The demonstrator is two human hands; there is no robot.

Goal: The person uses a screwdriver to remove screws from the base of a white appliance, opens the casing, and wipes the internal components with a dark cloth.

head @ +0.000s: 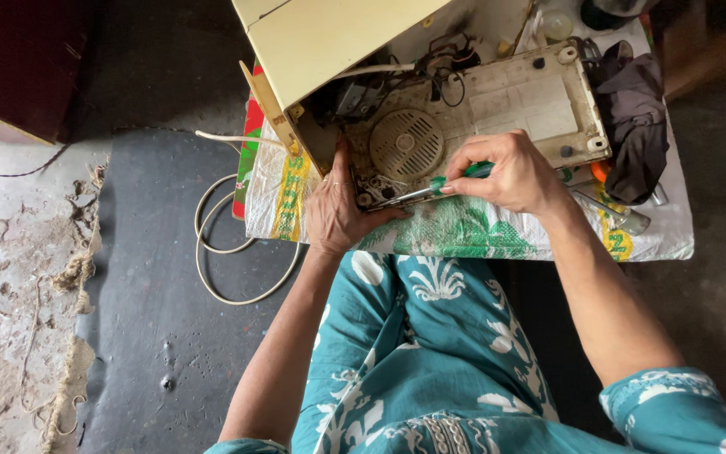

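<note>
Work surface: a low table draped in a woven plastic sack (464, 231), printed green and yellow, set over a dark floor mat (153, 277) beside cracked concrete.

Your right hand (510, 172) is closed around the green handle of a screwdriver (434, 188), whose steel shaft slants down and left to the near edge of the appliance base (514, 105). Your left hand (338, 210) lies flat with fingers spread against the base's left corner, gripping nothing, only bracing.

To turn the screw well, keep the shaft in line with the screw's axis, press before you twist, and let the left hand take the counter-force so the casing does not slide on the slick sack. The tip itself is too small to make out.

Materials: the base is yellowed, grimy hard plastic, flat, with a round slotted vent (407, 143) and corner bosses. Black wires (443, 63) tangle in the opened cavity. A smooth cream panel (329, 38) tilts above. A limp dark cloth (636, 118) lies to the right; a pale cable (228, 252) loops on the mat.
</note>
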